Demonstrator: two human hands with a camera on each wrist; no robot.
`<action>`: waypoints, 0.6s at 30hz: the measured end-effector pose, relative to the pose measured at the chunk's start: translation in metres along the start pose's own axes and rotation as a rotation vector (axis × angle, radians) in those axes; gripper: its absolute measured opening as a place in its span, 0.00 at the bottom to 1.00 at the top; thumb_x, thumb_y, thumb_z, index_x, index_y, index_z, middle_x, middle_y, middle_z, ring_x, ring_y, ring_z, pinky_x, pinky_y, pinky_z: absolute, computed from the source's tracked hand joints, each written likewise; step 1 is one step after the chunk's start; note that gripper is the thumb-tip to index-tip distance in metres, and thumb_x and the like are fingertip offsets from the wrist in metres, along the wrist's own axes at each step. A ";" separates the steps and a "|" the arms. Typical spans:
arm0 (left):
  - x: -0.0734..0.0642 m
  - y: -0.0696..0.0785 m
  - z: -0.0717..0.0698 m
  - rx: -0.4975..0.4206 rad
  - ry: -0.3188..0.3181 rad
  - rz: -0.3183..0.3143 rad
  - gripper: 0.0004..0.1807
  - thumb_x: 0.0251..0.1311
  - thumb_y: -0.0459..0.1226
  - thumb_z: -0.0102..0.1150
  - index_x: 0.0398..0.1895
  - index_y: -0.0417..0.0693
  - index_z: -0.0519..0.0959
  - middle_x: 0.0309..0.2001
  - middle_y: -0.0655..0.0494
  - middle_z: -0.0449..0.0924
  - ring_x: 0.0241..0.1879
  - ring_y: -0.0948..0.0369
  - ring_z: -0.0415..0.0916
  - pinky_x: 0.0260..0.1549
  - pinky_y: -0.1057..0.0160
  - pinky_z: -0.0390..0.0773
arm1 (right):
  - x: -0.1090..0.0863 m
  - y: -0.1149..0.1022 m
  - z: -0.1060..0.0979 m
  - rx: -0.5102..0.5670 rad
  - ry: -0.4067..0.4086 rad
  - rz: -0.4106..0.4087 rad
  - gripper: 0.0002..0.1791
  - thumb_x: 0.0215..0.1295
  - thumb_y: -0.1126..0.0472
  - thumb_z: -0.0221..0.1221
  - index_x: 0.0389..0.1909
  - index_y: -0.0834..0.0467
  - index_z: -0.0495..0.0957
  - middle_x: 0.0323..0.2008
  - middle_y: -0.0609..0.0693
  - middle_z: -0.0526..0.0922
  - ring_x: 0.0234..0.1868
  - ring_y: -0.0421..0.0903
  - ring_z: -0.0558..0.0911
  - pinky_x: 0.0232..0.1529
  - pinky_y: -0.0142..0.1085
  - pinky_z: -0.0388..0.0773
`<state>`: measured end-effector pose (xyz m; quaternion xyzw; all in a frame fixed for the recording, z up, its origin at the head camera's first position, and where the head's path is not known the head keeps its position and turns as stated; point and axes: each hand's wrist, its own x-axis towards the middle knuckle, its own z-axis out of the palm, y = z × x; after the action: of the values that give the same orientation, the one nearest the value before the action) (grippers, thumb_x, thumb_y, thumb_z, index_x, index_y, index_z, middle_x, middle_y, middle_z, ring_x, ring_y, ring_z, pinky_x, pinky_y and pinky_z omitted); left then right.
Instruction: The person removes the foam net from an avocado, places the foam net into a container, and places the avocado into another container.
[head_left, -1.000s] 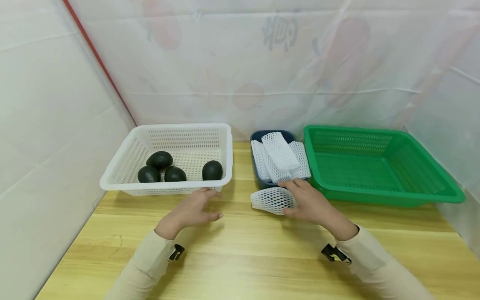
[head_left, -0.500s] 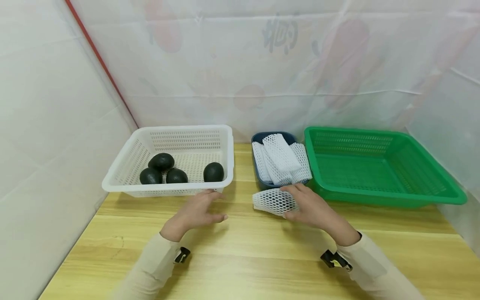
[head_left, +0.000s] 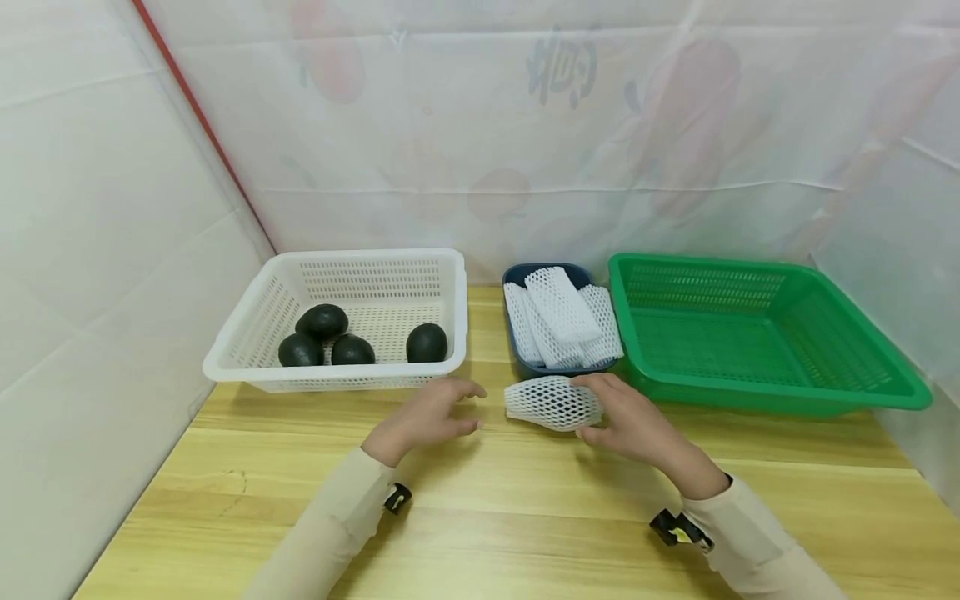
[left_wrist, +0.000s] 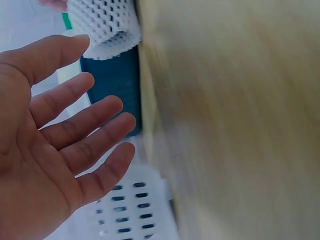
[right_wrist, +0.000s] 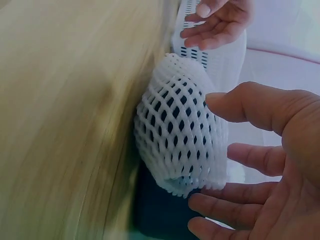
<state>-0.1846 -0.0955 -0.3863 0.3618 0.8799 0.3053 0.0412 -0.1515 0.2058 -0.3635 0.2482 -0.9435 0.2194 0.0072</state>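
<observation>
An avocado in a white foam net (head_left: 553, 403) lies on the table in front of the small blue bin (head_left: 525, 368); dark skin shows through the mesh. My right hand (head_left: 626, 421) is at its right end, and in the right wrist view the fingers (right_wrist: 250, 157) are spread beside the net without gripping. Whether a fingertip touches it I cannot tell. To its left, my left hand (head_left: 427, 419) is held above the table with fingers apart and nothing in it. In the left wrist view, the net (left_wrist: 105, 30) appears beyond the left thumb.
Several bare avocados (head_left: 322, 322) sit in a white basket (head_left: 217, 360) at the left. Folded white foam nets (head_left: 562, 304) fill the blue bin. A green basket (head_left: 772, 392) stands at the right. Pale sheeting (head_left: 420, 125) hangs behind and on both sides.
My left hand has moved right, toward the netted avocado. My right hand has drawn back slightly to the right, uncovering more of the net. The netted avocado has stayed in nearly the same place.
</observation>
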 end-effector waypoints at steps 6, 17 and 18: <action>0.012 -0.003 0.006 -0.036 -0.033 -0.055 0.17 0.55 0.33 0.62 0.48 0.38 0.77 0.46 0.48 0.79 0.45 0.54 0.75 0.45 0.58 0.73 | -0.003 0.005 -0.001 0.008 0.006 0.004 0.33 0.47 0.63 0.70 0.56 0.64 0.69 0.51 0.60 0.73 0.52 0.58 0.73 0.47 0.52 0.71; 0.033 0.001 0.013 0.019 -0.054 0.034 0.10 0.59 0.27 0.54 0.39 0.41 0.82 0.38 0.54 0.82 0.36 0.63 0.76 0.38 0.66 0.74 | -0.001 0.014 -0.002 0.064 -0.037 -0.007 0.34 0.47 0.67 0.69 0.57 0.68 0.67 0.52 0.64 0.73 0.50 0.58 0.74 0.46 0.52 0.72; 0.035 0.002 0.014 0.030 -0.051 0.040 0.09 0.59 0.27 0.53 0.37 0.42 0.83 0.36 0.55 0.81 0.34 0.63 0.75 0.36 0.66 0.74 | -0.001 0.016 -0.001 0.064 -0.036 -0.010 0.34 0.47 0.67 0.68 0.57 0.68 0.67 0.52 0.64 0.73 0.49 0.58 0.74 0.46 0.51 0.72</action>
<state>-0.2047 -0.0644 -0.3919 0.3874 0.8757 0.2837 0.0522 -0.1581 0.2189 -0.3688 0.2569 -0.9347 0.2449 -0.0165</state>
